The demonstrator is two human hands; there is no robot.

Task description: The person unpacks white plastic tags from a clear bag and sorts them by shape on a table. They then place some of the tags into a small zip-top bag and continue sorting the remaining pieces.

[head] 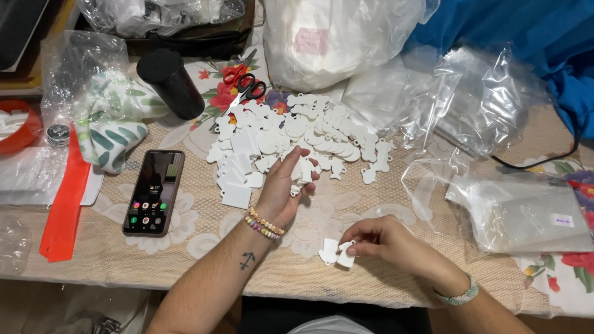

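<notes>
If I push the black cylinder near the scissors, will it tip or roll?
The black cylinder stands upright and tall on a lace tablecloth, so it may tip. Once down, its round side would probably roll.

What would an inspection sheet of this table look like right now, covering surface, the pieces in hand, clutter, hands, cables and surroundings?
Surface: table under a beige lace cloth with a floral print.
Job's things: heap of white blanks at centre; two white blanks near the front edge.
Clutter: phone with its screen lit, black cup, scissors, orange strip, clear plastic bags.
Grippers: left hand rests at the heap's edge, fingers among the pieces; right hand pinches the two blanks.
Cables: black cord at the right.
Surroundings: blue fabric, large white bag.
</notes>
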